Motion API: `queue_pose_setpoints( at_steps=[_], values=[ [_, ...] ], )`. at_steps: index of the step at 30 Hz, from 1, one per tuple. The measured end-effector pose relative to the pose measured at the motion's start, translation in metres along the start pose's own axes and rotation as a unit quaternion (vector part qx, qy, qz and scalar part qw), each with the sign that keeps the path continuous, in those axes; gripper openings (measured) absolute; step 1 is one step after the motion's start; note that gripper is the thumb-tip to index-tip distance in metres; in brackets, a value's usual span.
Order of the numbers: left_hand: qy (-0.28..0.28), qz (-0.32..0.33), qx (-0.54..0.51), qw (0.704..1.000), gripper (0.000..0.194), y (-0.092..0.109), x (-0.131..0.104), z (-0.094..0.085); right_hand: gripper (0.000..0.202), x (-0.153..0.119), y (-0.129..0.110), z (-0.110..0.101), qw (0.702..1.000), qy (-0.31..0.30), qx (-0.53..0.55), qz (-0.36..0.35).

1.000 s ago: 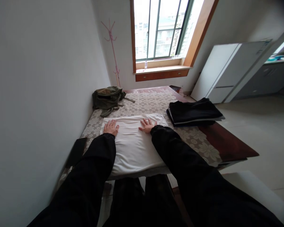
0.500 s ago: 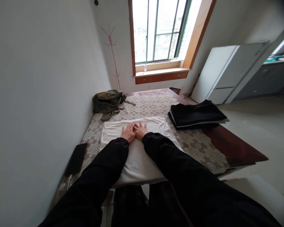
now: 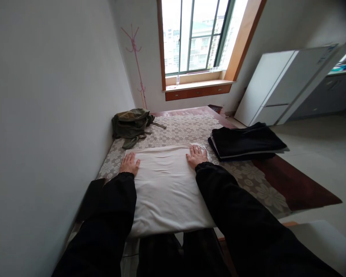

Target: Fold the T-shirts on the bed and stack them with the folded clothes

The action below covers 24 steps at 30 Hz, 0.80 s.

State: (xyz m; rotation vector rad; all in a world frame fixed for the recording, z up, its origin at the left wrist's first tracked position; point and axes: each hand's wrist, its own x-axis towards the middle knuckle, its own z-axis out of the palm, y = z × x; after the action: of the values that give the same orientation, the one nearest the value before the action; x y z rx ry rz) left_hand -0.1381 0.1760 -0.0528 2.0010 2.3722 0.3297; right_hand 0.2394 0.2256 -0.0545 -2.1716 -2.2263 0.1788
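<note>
A white cloth (image 3: 167,192), folded into a rough rectangle with several wrinkles, lies flat on the patterned tablecloth (image 3: 184,129) in front of me. My left hand (image 3: 129,164) rests palm down on its far left corner, fingers spread. Near the far right corner, my right hand (image 3: 196,155) presses flat on the fabric, its fingers stretched out too. Some bunched fabric shows just beyond the right fingertips. Neither hand grips anything.
To the right sits a stack of folded dark clothes (image 3: 248,140). An olive backpack (image 3: 131,125) lies at the far left beside the wall. A dark flat object (image 3: 89,196) is partly behind my left sleeve. A white stool-like surface (image 3: 320,238) stands at the lower right.
My hands were together at the middle of the cloth's far part; they have slid apart to its left and right sides. The cloth looks flatter between them.
</note>
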Motion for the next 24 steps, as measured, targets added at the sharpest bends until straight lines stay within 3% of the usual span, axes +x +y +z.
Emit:
queue_pose_setpoints(
  at_steps=[4,8,10,13,15,17,19,22,24],
  values=[
    [0.001,0.008,0.0,1.0,0.067,0.004,-0.013,0.001,0.072,-0.012,0.002,0.006,1.0,0.011,-0.019,-0.014],
    [-0.003,0.053,0.02,0.998,0.068,0.004,-0.037,0.003,0.067,-0.027,0.015,0.009,0.98,-0.002,-0.008,-0.199],
    [-0.015,0.094,0.032,0.995,0.066,0.004,-0.045,0.001,0.065,-0.032,0.017,0.008,0.969,-0.013,-0.002,-0.248],
    [-0.051,0.153,0.045,0.986,0.062,0.009,-0.047,-0.012,0.067,-0.034,0.007,0.001,0.978,-0.037,-0.007,-0.206],
    [-0.088,0.164,0.062,0.981,0.061,0.021,-0.045,-0.022,0.073,-0.033,-0.011,-0.004,0.991,-0.065,-0.01,-0.115],
    [-0.114,0.153,0.077,0.979,0.062,0.042,-0.043,-0.027,0.081,-0.031,-0.035,-0.007,0.996,-0.085,-0.011,-0.006],
    [-0.117,0.15,0.079,0.979,0.065,0.072,-0.044,-0.023,0.081,-0.03,-0.059,-0.005,0.997,-0.072,-0.008,0.011],
    [-0.106,0.187,0.066,0.974,0.065,0.117,-0.049,-0.006,0.068,-0.029,-0.077,0.002,0.981,-0.029,0.015,-0.19],
    [-0.097,0.213,0.053,0.971,0.064,0.132,-0.047,0.005,0.065,-0.026,-0.074,0.007,0.956,-0.026,0.027,-0.29]
  ],
)
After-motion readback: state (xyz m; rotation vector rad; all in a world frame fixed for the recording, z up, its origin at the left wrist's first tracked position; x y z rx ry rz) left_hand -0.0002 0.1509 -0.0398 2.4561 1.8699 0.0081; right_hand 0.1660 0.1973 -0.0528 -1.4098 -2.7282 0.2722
